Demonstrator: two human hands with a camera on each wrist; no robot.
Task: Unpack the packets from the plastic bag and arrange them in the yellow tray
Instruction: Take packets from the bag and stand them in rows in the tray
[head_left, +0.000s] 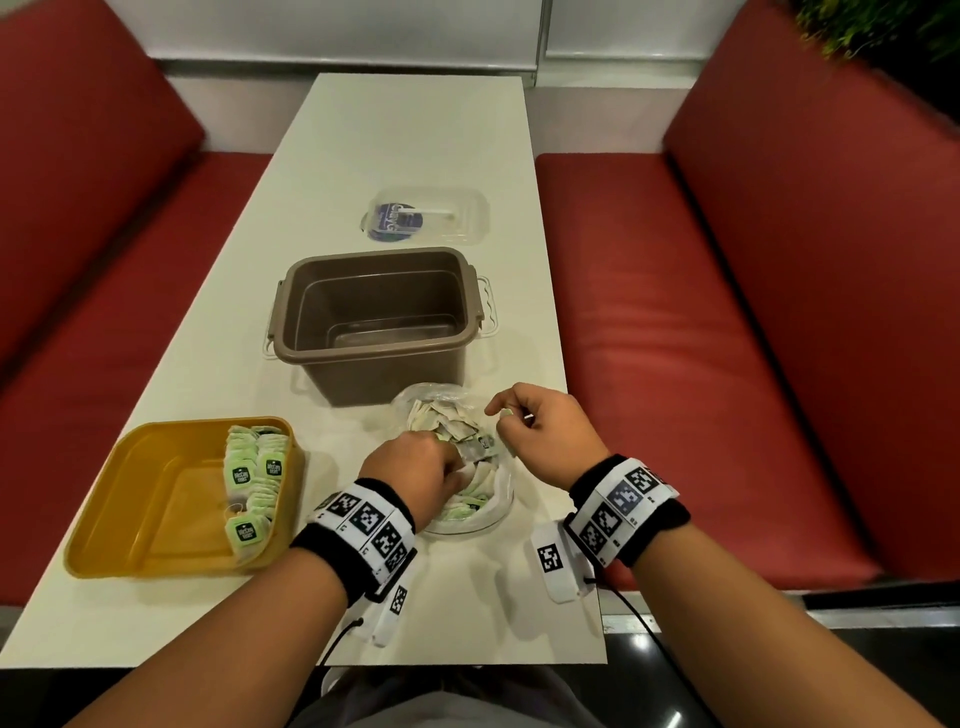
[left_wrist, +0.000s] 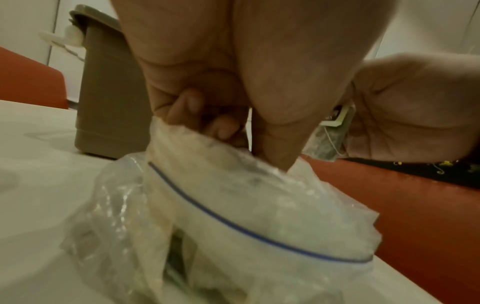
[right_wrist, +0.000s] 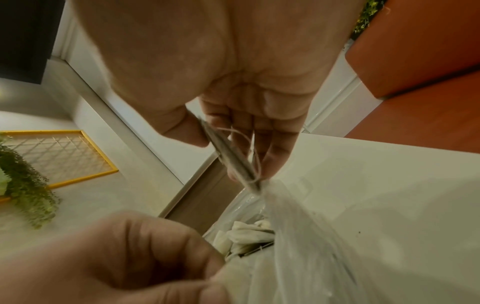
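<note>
Clear plastic bag (head_left: 457, 457) lies open on the tabletop (head_left: 415, 156), just in front of the brown bin (head_left: 379, 322), still full of packets (head_left: 447, 426). The left hand (head_left: 415, 470) is curled at the bag's mouth, fingers inside; whether it grips film or packets I cannot tell. The right hand (head_left: 545, 431) pinches one packet (right_wrist: 231, 158) by thumb and fingers, just above the bag. Best to keep the bag pinned, lift the packet clear so its string doesn't snag, then stand it beside the row in the yellow tray (head_left: 156, 499), left of the bag.
</note>
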